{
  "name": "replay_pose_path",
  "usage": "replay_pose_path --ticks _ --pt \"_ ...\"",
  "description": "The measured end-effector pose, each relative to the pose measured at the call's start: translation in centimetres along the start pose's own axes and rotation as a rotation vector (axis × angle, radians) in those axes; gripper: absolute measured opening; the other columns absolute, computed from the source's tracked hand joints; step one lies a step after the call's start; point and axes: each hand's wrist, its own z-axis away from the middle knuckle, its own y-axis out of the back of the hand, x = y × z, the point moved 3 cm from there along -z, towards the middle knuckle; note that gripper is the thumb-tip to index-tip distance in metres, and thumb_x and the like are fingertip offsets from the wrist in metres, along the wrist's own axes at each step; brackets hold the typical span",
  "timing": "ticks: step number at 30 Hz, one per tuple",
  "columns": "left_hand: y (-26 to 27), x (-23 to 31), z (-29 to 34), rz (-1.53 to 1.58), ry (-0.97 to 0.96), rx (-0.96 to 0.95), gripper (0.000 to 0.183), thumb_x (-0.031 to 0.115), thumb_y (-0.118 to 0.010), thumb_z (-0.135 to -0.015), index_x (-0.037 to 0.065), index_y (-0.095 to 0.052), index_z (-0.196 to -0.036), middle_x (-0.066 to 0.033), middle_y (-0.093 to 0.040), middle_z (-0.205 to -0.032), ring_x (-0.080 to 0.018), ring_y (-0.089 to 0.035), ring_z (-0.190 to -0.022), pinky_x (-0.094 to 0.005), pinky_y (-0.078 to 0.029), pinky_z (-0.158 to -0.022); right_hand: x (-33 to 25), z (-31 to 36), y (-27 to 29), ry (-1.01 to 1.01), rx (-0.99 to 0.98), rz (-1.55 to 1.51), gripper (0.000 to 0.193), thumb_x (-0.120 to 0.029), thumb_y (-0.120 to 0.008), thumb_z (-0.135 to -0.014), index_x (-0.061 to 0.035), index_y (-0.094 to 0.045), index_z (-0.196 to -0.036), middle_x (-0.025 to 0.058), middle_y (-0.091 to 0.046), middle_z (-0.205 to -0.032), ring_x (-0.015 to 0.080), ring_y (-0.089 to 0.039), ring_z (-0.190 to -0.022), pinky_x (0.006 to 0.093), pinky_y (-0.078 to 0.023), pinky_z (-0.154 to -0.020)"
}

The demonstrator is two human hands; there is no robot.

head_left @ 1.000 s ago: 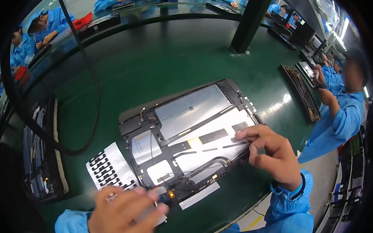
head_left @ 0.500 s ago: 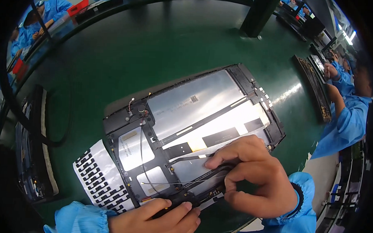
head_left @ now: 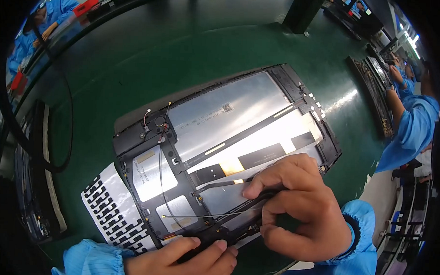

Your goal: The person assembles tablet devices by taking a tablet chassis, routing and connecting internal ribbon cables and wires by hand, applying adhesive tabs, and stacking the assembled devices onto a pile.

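A tablet lies tilted in front of me with its inside showing: silver metal panels, black frame parts, flat dark strips and thin wires. Over its near left edge my left hand is closed, fingertips pressing on the black frame. My right hand is pinched above the near right part, round a slim dark tool that looks like tweezers; the fingers hide much of it. A thin light-coloured cable runs across the near part toward that hand. A dark cable crosses the left end.
A white sheet with rows of black pieces sticks out by the tablet's left end. Dark trays stand at the left and right of the green table. Co-workers in blue sleeves sit at the right and far left.
The tablet sits slightly farther left and up in the picture, and the background has shifted too. Both hands keep nearly the same grip.
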Motion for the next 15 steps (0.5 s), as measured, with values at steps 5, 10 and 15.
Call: replay_pose_path --ticks 5,10,15 --pt "0.8 -0.3 -2.2 -0.276 -0.080 -0.136 0.019 0.009 -0.050 -0.080 0.003 -0.064 -0.091 -0.0088 -0.059 -0.107 -0.0219 -0.055 -0.100 -0.0327 -0.039 -0.086 -0.6 -0.6 0.3 -0.030 -0.038 0.017 0.009 -0.004 -0.063 -0.054 -0.0054 -0.056 -0.060 0.0086 -0.058 -0.094 0.0252 -0.049 -0.089 0.0348 -0.034 -0.081" --pt "-0.1 -0.2 -2.0 -0.345 -0.072 -0.104 0.019 0.009 -0.050 -0.080 0.003 -0.064 -0.091 -0.0082 -0.058 -0.109 -0.0210 -0.055 -0.100 -0.0318 -0.039 -0.086 1.2 0.6 0.9 0.016 0.058 -0.150 0.010 -0.003 -0.066 -0.053 -0.0034 -0.059 -0.060 0.0101 -0.061 -0.087 0.0268 -0.054 -0.086 0.0360 -0.041 -0.079" --pt "-0.3 -0.4 -1.8 -0.370 -0.112 -0.094 0.018 0.009 -0.050 -0.080 0.002 -0.064 -0.090 -0.0082 -0.058 -0.109 -0.0213 -0.055 -0.100 -0.0314 -0.039 -0.085 1.3 0.8 1.1 0.084 0.097 -0.249 0.012 -0.002 -0.068 -0.053 -0.0020 -0.061 -0.062 0.0117 -0.062 -0.083 0.0268 -0.056 -0.083 0.0353 -0.045 -0.076"
